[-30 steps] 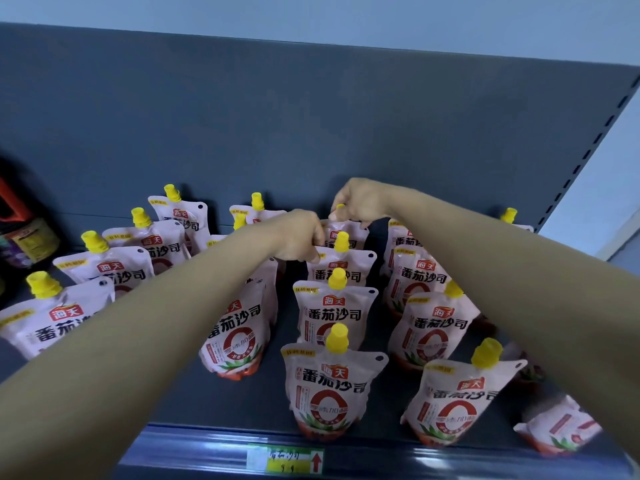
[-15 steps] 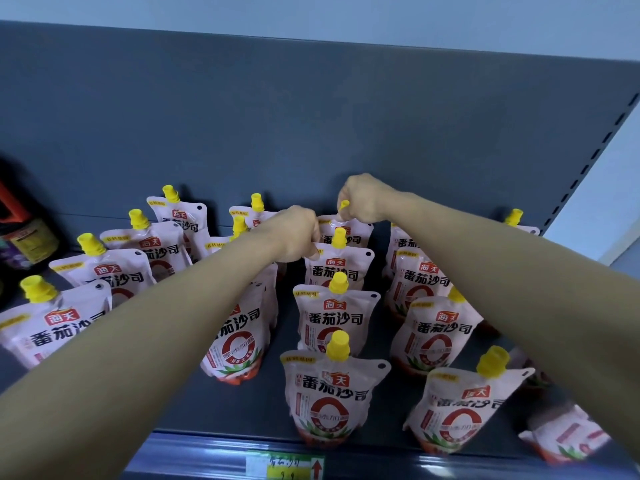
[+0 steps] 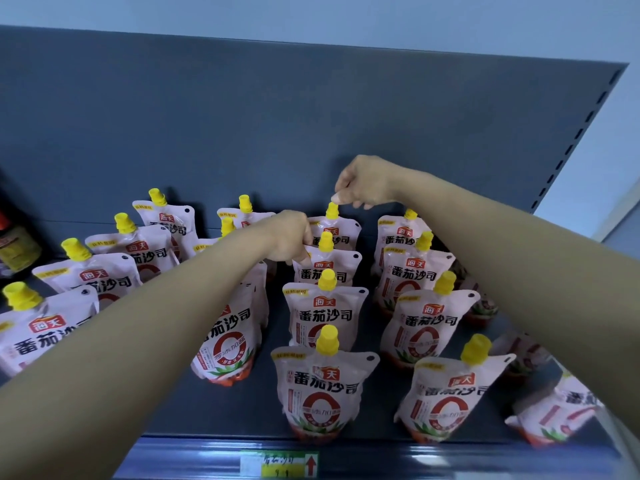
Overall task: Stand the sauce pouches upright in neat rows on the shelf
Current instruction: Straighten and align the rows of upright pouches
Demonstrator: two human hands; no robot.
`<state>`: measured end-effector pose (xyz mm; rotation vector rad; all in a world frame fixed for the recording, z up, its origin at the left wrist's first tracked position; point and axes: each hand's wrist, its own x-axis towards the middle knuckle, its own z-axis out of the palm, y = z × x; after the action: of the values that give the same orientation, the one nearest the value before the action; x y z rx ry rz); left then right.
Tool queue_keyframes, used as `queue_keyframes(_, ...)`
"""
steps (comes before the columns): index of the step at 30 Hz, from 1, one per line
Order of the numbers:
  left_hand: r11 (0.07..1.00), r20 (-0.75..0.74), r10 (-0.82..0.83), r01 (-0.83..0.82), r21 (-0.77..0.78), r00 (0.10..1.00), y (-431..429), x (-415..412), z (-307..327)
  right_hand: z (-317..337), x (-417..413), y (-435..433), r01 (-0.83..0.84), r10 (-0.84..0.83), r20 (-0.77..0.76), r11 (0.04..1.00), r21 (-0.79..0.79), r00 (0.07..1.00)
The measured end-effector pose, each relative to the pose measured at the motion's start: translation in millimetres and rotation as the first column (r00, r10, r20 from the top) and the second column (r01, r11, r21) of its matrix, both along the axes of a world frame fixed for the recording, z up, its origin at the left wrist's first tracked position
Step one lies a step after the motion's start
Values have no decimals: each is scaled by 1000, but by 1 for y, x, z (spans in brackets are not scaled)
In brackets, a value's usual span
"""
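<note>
White sauce pouches with yellow caps stand in rows on the dark shelf [image 3: 214,410]. The middle row runs from the front pouch [image 3: 320,386] to the back pouch [image 3: 337,232]. My right hand [image 3: 363,183] hovers over the back pouch, its curled fingertips just at the top of the yellow cap and holding nothing. My left hand [image 3: 291,237] pinches the upper left corner of the second-from-back pouch [image 3: 332,268]. Under my left forearm one pouch [image 3: 228,337] leans. At the far right another pouch [image 3: 554,410] lies tilted over.
A dark bottle [image 3: 14,244] stands at the far left of the shelf. The shelf's front rail carries a price label [image 3: 280,464]. The grey back panel [image 3: 277,116] is close behind the rows, and a slotted upright [image 3: 581,133] bounds the right side.
My right hand has let go of the back pouch's cap and risen slightly above it. My left hand stays on the corner of the pouch in front.
</note>
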<state>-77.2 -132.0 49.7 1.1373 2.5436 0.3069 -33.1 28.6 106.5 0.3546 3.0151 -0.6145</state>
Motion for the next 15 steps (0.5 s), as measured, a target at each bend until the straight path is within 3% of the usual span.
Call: queue_keyframes(15,995,-50,77,-73,70,996,4,-1,-2,6,36,0,53,-52,-27,998,40,998)
